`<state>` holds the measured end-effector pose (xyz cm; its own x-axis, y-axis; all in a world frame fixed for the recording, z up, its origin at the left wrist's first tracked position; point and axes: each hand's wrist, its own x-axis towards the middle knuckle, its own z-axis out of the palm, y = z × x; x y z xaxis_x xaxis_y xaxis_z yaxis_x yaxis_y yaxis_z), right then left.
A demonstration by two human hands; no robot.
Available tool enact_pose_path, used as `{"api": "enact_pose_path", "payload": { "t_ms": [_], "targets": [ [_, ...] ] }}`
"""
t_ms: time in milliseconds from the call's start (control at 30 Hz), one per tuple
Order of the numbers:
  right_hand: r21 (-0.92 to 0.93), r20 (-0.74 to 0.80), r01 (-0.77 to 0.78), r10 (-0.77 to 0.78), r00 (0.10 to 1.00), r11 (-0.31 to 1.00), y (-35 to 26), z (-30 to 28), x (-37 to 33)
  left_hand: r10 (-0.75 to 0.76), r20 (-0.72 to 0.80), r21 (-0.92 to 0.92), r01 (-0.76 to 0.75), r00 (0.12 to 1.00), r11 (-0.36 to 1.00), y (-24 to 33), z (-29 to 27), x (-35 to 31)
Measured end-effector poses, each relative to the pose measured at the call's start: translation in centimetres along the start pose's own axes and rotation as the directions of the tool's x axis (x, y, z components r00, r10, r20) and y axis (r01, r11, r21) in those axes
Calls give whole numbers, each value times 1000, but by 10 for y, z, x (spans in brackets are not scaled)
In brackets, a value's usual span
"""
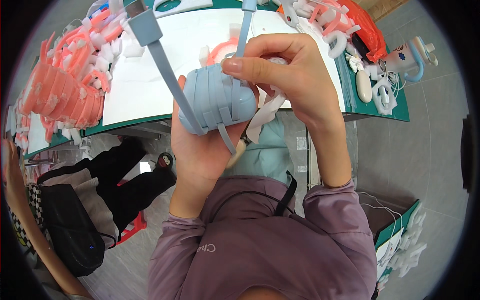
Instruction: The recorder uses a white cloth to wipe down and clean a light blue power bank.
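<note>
My left hand [192, 160] cradles a light-blue rounded plastic piece [217, 97] from below. Flat bands run across this piece. Long light-blue arms rise from it, one ending in a square block [145, 29]. A shorter strip hangs over my left wrist. My right hand [295, 70] is closed, its thumb and forefinger at the upper right edge of the piece by the second upright arm. A crumpled white tissue [265, 117] is tucked in its other fingers and dangles beside the piece. The bent right fingers partly hide what the pinch touches.
A white sheet [137, 90] covers the green-topped table. Coral foam pieces [67, 95] are heaped at left, more at the far right beside a red plastic bag [362, 27]. A beige mouse-shaped object [363, 86], cables and a cup [407, 57] stand right. Another person's arm [47, 250] is at left.
</note>
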<state>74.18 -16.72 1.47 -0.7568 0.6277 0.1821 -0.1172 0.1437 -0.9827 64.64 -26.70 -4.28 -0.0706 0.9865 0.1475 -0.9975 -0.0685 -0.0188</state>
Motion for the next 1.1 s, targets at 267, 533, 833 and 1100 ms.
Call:
{"api": "enact_pose_path", "payload": {
  "t_ms": [267, 533, 833, 1100],
  "targets": [
    [-93, 16, 2, -1, 1000, 996, 3, -2, 1, 77, -213, 164, -42, 974, 986, -1, 3, 2],
    [-158, 38, -97, 105, 994, 983, 3, -4, 6, 53, -170, 164, -25, 984, 986, -5, 5, 4],
    [-291, -44, 38, -53, 998, 956, 21, -10, 1, 143, -163, 439, -58, 976, 897, -8, 11, 6],
    [78, -126, -123, 132, 983, 989, 27, -8, -3, 224, -251, 481, -80, 942, 873, -4, 3, 6]
  ]
}}
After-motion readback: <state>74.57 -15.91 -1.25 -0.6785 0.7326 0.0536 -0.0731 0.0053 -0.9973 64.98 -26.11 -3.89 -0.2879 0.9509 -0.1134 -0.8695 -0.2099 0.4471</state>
